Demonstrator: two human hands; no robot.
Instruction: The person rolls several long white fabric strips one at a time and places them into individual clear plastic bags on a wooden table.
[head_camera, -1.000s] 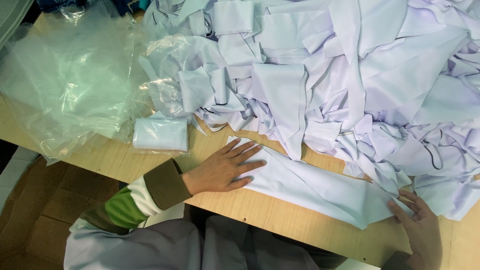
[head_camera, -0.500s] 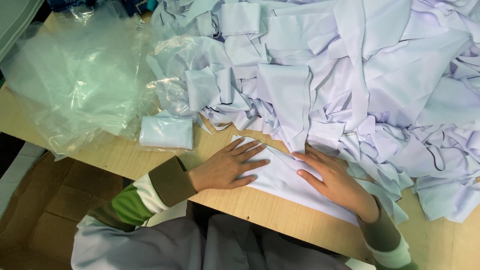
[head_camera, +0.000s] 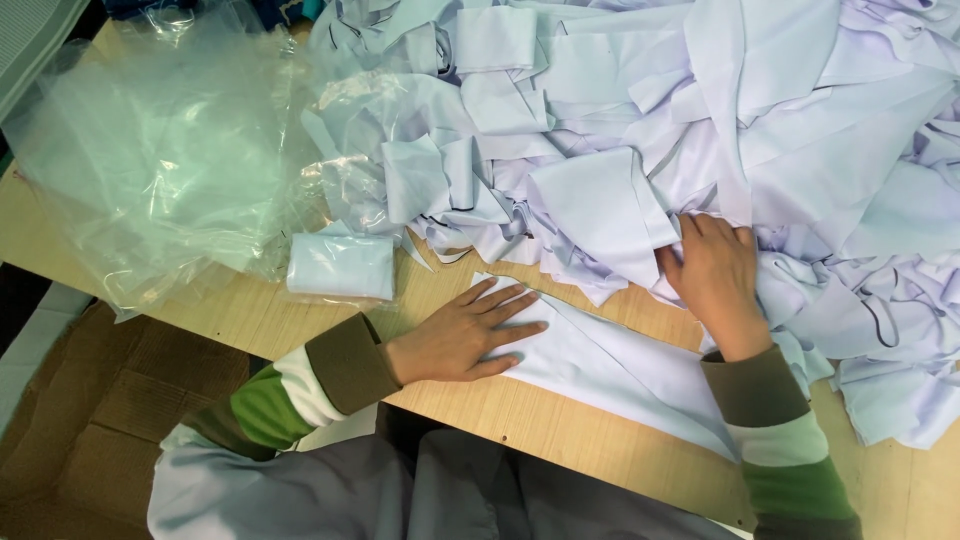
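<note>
Plastic sheeting (head_camera: 150, 150): clear, crumpled, at the far left of the wooden worktop (head_camera: 560, 420).
Folded bundle (head_camera: 342, 266): white cloth folded into a small block, at the sheeting's near edge, just left of the left hand.
Left hand (head_camera: 462, 335): open and flat, fingers spread, palm pressing the left end of the flat fabric piece; it grips nothing.
Flat fabric piece (head_camera: 620, 365): white, smoothed on the worktop, running rightward from under the left hand toward the right forearm.
Right hand (head_camera: 712, 275): beyond the flat piece, palm down on the heap's near edge, fingers pushed into its folds; whether it grips any cloth cannot be told.
Fabric heap (head_camera: 700, 120): tangled white cut pieces filling the upper right.
</note>
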